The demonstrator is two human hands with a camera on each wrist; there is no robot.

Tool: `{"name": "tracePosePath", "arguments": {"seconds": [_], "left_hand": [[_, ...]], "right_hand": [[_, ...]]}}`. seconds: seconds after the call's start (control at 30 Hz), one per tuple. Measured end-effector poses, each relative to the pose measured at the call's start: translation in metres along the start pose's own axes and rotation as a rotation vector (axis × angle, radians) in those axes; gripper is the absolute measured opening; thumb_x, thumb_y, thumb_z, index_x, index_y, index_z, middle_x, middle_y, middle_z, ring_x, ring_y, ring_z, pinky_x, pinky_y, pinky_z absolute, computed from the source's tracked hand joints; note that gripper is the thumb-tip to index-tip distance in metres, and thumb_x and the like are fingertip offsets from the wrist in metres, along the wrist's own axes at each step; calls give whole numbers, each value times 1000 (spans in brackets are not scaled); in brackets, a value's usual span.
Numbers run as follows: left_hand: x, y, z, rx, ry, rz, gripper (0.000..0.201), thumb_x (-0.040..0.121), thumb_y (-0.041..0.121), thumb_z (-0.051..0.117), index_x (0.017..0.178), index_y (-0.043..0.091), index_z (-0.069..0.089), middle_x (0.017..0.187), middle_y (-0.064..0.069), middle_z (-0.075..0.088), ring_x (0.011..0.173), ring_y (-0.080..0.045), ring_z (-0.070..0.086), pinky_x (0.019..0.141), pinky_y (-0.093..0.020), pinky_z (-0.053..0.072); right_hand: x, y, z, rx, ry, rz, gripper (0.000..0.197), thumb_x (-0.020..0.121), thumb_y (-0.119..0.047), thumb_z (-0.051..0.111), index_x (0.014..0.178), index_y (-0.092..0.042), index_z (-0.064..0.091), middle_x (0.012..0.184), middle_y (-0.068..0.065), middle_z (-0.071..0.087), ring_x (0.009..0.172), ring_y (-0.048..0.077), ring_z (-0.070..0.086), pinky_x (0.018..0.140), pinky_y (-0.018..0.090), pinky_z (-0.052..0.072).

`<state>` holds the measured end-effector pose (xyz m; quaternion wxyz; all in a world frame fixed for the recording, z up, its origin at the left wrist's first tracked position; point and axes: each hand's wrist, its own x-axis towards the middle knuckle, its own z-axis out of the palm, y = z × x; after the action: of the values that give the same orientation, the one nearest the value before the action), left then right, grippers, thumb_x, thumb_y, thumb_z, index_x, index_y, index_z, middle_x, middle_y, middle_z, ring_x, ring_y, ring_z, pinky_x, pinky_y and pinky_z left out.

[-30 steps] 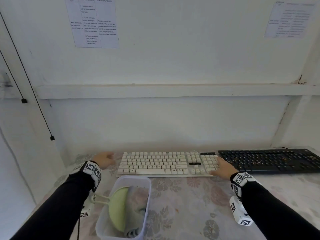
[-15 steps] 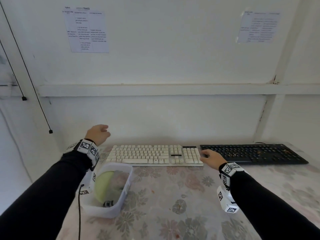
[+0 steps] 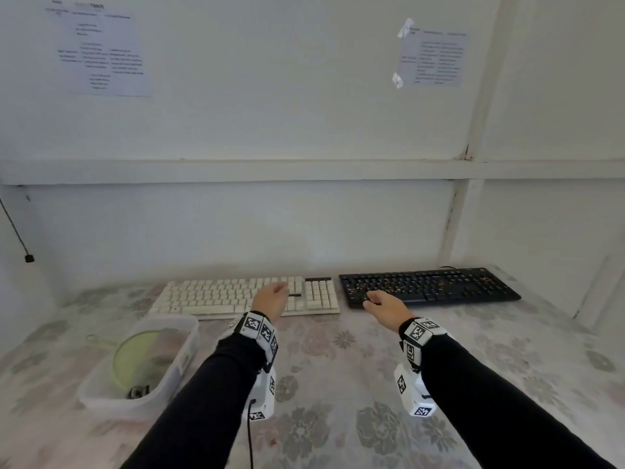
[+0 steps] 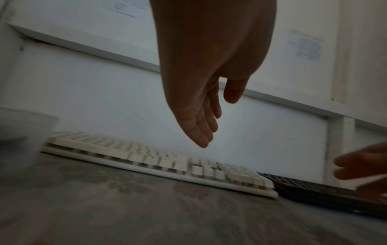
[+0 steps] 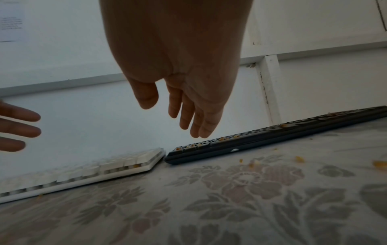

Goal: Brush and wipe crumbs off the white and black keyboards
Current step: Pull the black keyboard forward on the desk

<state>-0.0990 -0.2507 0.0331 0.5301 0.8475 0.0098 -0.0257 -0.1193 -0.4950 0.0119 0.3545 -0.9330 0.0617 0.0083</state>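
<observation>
The white keyboard (image 3: 216, 296) lies along the back of the table, and the black keyboard (image 3: 439, 286) sits to its right with orange crumbs (image 5: 222, 138) on its keys. My left hand (image 3: 270, 297) hovers over the white keyboard's right half, fingers (image 4: 202, 129) straight and relaxed, holding nothing. My right hand (image 3: 380, 301) hangs above the black keyboard's left front corner, fingers (image 5: 196, 122) loosely extended and empty. Both hands are raised off the surfaces in the wrist views.
A clear plastic tub (image 3: 176, 353) at the front left holds a pale green round tool (image 3: 135, 357) and a cloth. The floral tablecloth (image 3: 338, 418) carries scattered crumbs (image 5: 299, 159) in front of the black keyboard. A white wall stands close behind.
My left hand has swung from the table's far left to above the white keyboard's right half. My right hand has lifted off the white keyboard's end and shifted over the black keyboard's left corner.
</observation>
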Motion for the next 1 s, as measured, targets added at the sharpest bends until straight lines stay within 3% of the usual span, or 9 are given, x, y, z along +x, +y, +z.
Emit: {"name": "tracePosePath", "arguments": {"seconds": [0.37,0.5,0.6,0.7,0.77,0.8,0.87,0.93,1.0], "left_hand": [[15,22,78,-43,-46,-18,39,102,17,32,134,2,47,138,-12,49,130,-26,42,106,-29,30],[31,24,102,-93,-57,-45,24,102,18,31,95,14,53,106,-12,57,107,-22,49,91,-25,36],[41,29,118,-95,-80,-44,35,102,19,30,124,4,53,138,-14,49,128,-26,44,107,-30,33],[52,33,135,-85,-87,-44,35,102,19,31,121,3,55,136,-18,50,128,-32,45,107,-35,34],[62,32,147,-91,-78,-51,31,101,18,32,100,11,62,108,-12,62,111,-29,52,97,-31,39],[64,35,151,-84,-58,-43,32,101,16,32,79,21,54,85,0,56,95,-23,50,84,-26,37],[68,41,160,-78,-34,-58,39,100,13,32,64,28,31,69,11,33,73,-13,39,62,-22,28],[74,43,165,-53,-46,-73,36,100,13,33,67,24,41,74,9,41,82,-18,44,61,-15,28],[81,45,172,-23,-65,-84,27,100,15,36,109,7,61,114,-6,59,116,-24,48,91,-26,39]], "right_hand": [[17,37,-28,40,52,52,47,98,-26,42,140,-6,36,143,9,42,132,22,40,108,30,30],[28,51,-42,97,107,83,44,100,-25,39,140,-6,36,143,9,43,131,23,40,105,28,30],[34,64,-53,128,145,106,44,100,-25,38,140,-7,36,142,9,43,130,23,41,104,27,31],[37,81,-67,137,181,124,43,100,-24,39,139,-7,37,141,9,44,129,23,42,104,27,31],[38,96,-78,131,198,147,42,100,-24,40,138,-6,38,141,10,45,129,23,42,103,28,31],[39,103,-85,127,204,158,42,100,-23,40,138,-6,38,141,10,45,129,23,42,103,28,31],[41,118,-99,112,227,180,42,99,-22,40,138,-6,39,140,10,46,129,24,43,103,27,31],[44,132,-113,108,246,198,42,99,-22,41,137,-6,40,140,10,47,128,24,43,104,27,31],[49,147,-129,115,240,215,45,97,-23,46,138,-6,39,140,10,46,129,24,43,105,28,30]]}}
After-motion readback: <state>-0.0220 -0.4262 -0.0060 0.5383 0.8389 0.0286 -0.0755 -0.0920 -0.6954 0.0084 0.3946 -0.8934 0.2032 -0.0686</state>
